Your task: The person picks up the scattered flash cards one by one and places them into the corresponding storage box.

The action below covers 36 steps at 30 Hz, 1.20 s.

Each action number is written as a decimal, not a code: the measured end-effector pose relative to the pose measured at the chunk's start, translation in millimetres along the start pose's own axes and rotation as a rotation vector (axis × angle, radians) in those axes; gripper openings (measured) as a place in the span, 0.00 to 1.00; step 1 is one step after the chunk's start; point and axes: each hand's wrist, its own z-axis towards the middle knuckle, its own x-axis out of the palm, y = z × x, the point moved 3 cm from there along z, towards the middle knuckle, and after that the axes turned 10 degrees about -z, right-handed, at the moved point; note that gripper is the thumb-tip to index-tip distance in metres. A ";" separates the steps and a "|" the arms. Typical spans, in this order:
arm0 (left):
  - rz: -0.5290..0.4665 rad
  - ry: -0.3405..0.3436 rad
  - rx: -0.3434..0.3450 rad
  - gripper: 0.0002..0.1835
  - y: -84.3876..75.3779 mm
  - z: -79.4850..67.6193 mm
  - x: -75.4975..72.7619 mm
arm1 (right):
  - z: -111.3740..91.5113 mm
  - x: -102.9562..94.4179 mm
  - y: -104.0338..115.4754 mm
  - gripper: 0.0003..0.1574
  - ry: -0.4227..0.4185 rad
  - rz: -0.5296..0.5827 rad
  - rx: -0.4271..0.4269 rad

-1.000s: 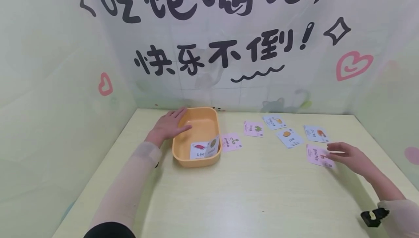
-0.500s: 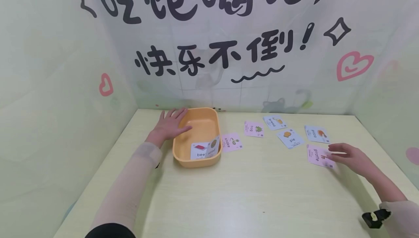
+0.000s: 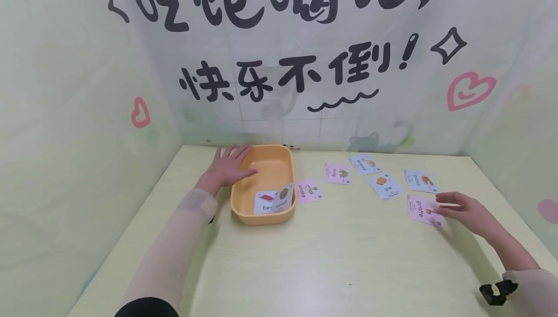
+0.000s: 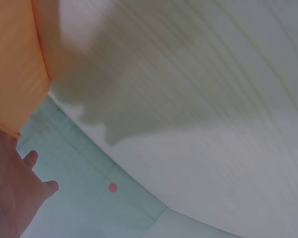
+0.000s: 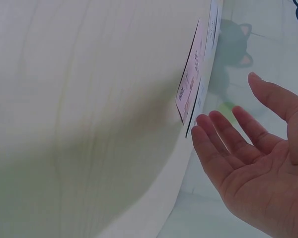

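Head view: The basket [image 3: 266, 219] sits on the counter [image 3: 327, 259]. The left hand [image 3: 224, 170], fingers spread and not clenched, rests on the basket rim at 10 o'clock. Inside, toward 5 o'clock, the salad card [image 3: 283, 198] stands tilted, partly covering another card [image 3: 263, 203]. The snake card [image 3: 309, 190] lies just beside the basket at 3 o'clock. The right hand [image 3: 468, 212] is released, fingertips at the giraffe card [image 3: 421, 209]; contact cannot be determined. The pizza card [image 3: 420, 181] lies at the giraffe card's 12 o'clock, the pie card [image 3: 386, 187] at 10.

Left wrist view: Basket at 10 o'clock, left hand at 8.

Right wrist view: Right hand at 4 o'clock, fingers loosely bent, grasping nothing.
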 end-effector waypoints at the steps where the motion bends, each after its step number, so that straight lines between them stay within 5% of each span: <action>1: 0.001 0.004 -0.002 0.47 -0.8 0.1 -0.5 | 0.1 0.2 -0.1 0.32 0.000 0.002 0.000; 21: 0.038 0.037 0.156 0.45 -17.4 5.4 3.2 | -0.9 4.3 -1.5 0.32 -0.008 0.008 0.003; 36: -0.005 0.056 0.158 0.50 -23.9 8.6 7.9 | -1.5 -0.6 -5.4 0.32 -0.018 -0.028 0.008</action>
